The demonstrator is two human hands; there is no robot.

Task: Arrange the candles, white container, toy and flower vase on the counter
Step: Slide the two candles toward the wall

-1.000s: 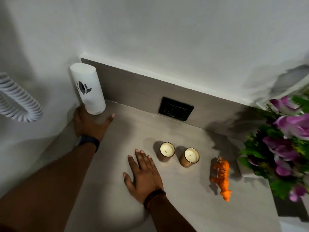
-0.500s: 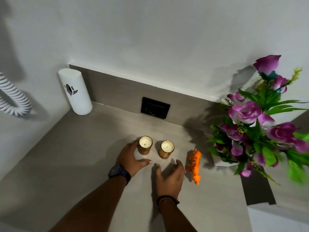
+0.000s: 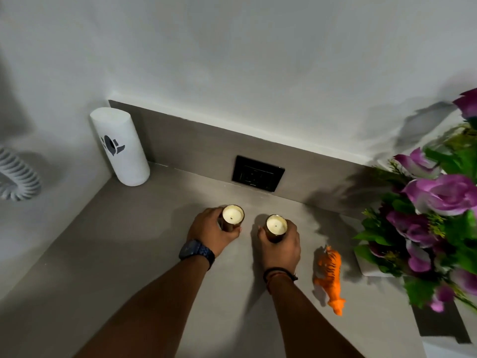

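Two small candles in brown glass jars stand side by side mid-counter. My left hand (image 3: 210,229) is wrapped around the left candle (image 3: 233,215). My right hand (image 3: 281,242) grips the right candle (image 3: 276,225). Whether the jars rest on the grey counter (image 3: 116,241) or are lifted, I cannot tell. The tall white container (image 3: 119,146) with a dark flower mark stands in the back left corner. An orange toy tiger (image 3: 330,275) stands right of my right hand. The flower vase (image 3: 367,266), white and low, carries purple flowers (image 3: 438,192) at the right edge.
A black wall socket (image 3: 258,173) sits in the grey backsplash behind the candles. A coiled white cord (image 3: 18,179) hangs on the left wall. White walls close the counter at the back and left. A dark gap (image 3: 438,324) shows at the counter's right end.
My left hand left the white container in the corner and came to the left candle. My right hand moved off the counter onto the right candle. Both hands have closed around the jars.
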